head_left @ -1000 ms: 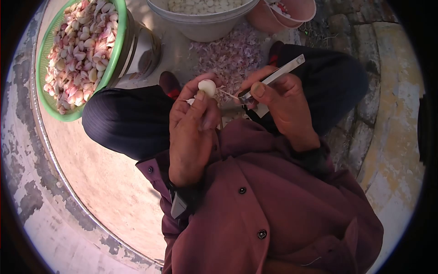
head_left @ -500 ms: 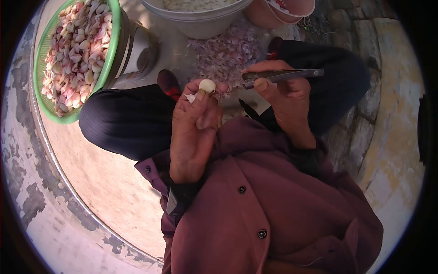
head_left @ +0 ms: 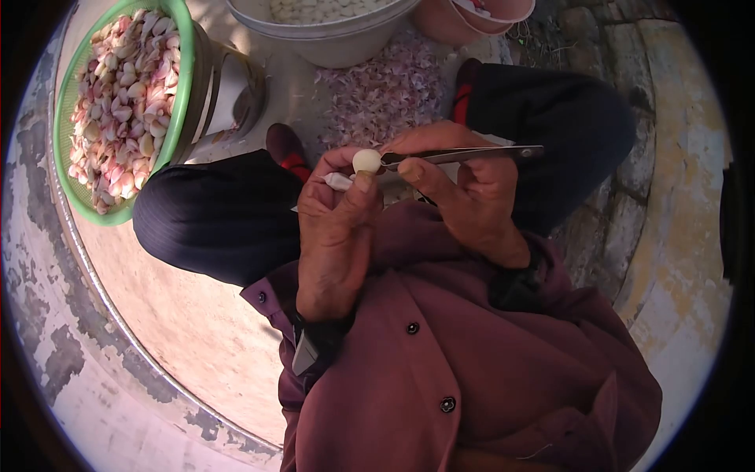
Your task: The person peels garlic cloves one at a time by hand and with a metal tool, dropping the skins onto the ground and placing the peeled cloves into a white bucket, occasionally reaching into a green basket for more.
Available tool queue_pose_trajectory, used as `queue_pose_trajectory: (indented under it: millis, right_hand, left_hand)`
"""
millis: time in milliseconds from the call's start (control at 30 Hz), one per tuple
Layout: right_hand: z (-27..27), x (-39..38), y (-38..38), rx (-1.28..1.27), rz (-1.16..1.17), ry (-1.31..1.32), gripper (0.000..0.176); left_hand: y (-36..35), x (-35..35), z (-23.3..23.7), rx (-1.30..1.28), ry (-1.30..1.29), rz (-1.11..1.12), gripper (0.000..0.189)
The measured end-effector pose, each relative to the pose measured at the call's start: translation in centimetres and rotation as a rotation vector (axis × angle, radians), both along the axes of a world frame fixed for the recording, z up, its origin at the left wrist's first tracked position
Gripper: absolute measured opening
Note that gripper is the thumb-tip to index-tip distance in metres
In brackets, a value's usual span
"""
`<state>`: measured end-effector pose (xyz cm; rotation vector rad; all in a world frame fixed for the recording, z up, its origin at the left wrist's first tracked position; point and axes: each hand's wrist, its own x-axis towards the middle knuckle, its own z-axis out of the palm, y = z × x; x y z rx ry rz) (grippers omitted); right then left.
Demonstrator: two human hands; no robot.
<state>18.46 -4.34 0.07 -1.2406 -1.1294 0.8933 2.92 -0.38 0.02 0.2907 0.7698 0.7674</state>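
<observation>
Pinched between the thumb and fingers of my left hand (head_left: 340,224) is a pale, peeled garlic clove (head_left: 366,161). A second clove (head_left: 338,182), whitish and seemingly still in its skin, is tucked in the same hand beside the thumb. My right hand (head_left: 472,193) is closed around a pair of metal tweezers (head_left: 472,153). The tweezer tips meet the right side of the peeled clove, and their joined end points right. Both hands are held close together above my lap.
A green basket (head_left: 187,94) heaped with unpeeled garlic cloves (head_left: 126,110) stands at the left on a bucket. Beyond my feet, a white tub (head_left: 330,43) holds pale peeled cloves, next to a pink bucket (head_left: 440,23). Garlic skins (head_left: 385,94) cover the ground between.
My right hand has moved left with the tweezers, whose tips have closed up and now touch the peeled clove. The skinned-looking second clove shows more in my left hand.
</observation>
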Motion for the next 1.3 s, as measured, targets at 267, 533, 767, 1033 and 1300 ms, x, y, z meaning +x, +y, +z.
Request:
queue_pose_trajectory:
  millis: [267,533,767,1033,1300]
  right_hand:
    - [-0.1,0.1,-0.1,-0.204,-0.024,0.448,0.017]
    - [0.3,-0.4,-0.1,-0.216,0.137,0.717,0.018]
    - [0.9,1.3,-1.2,-0.355,0.555,0.573,0.017]
    - [-1.7,2.2,-1.3,-0.357,0.375,0.555,0.013]
    - [-2.6,2.0,-2.2,-0.372,0.290,0.552,0.013]
  left_hand:
    - [0.0,0.1,0.1,-0.007,-0.003,-0.027,0.026]
    - [0.2,0.2,0.0,-0.008,-0.037,-0.063,0.034]
    - [1.8,0.6,0.9,-0.058,-0.018,-0.053,0.031]
    - [15.0,4.2,5.6,0.615,0.246,-0.067,0.027]
    - [11.5,3.0,2.5,0.318,0.043,-0.110,0.026]
